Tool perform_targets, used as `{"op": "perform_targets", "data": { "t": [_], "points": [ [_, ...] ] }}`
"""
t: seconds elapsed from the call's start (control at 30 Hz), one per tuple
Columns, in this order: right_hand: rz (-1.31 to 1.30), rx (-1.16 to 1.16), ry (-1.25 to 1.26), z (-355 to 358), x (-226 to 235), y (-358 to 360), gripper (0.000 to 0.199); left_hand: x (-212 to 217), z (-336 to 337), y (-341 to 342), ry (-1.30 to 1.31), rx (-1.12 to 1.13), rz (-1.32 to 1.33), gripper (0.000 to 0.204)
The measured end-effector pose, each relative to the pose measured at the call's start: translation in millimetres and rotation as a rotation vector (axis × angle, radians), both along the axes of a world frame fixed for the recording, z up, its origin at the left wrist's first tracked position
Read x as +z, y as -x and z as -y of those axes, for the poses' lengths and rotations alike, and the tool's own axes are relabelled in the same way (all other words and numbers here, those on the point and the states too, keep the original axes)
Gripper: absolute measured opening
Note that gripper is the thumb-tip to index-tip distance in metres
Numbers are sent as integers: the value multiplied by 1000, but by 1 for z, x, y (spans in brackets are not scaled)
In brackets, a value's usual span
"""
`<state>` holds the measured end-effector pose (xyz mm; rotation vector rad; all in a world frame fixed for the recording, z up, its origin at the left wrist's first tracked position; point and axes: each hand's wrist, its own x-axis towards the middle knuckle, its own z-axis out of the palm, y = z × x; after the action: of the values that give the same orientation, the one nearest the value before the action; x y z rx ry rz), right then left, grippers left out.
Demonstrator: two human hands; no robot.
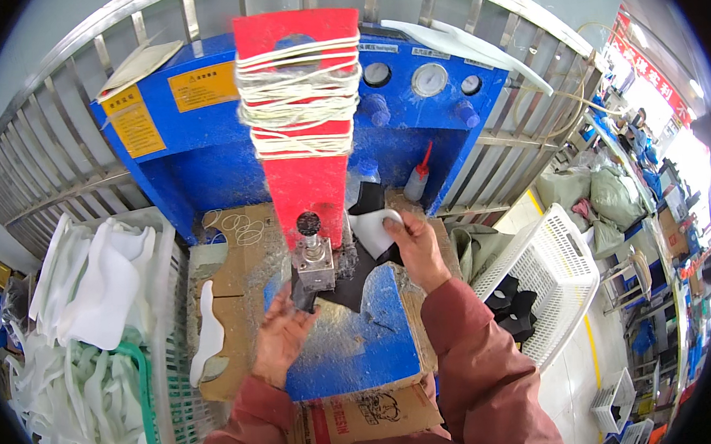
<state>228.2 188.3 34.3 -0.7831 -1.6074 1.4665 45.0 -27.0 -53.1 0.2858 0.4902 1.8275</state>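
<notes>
A blue machine [196, 142] with a red arm [309, 188] stands in front of me, and pale cord is wound round the arm. At the arm's lower end a metal head [316, 265] comes down over a piece of black material [359, 279], hiding part of it. My left hand [285, 332] pinches the near left edge of the black material beside the head. On the right, my right hand [416, 247] grips a curved white pad [372, 231] between thumb and fingers. The pad lies against the black material, and its left end is near the head.
At the left, a crate [180, 347] is piled with white pads [103, 286]. One thin white piece [208, 333] lies on cardboard by the machine. A white basket [554, 267] at the right holds black pieces [511, 306]. A red-tipped bottle [418, 179] stands at the back.
</notes>
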Motion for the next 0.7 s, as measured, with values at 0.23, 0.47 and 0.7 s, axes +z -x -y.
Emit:
{"op": "perform_targets", "data": {
  "t": [0.23,0.47,0.7],
  "points": [
    [44,-104,-79,49,-24,-2,19,15,41,-19,59,88,-191,44],
    [65,-169,-78,72,-20,-10,18,24,51,-28,50,273,-210,27],
    [47,-111,-23,92,-19,-13,19,23,50,-20,78,372,-110,14]
  ]
}}
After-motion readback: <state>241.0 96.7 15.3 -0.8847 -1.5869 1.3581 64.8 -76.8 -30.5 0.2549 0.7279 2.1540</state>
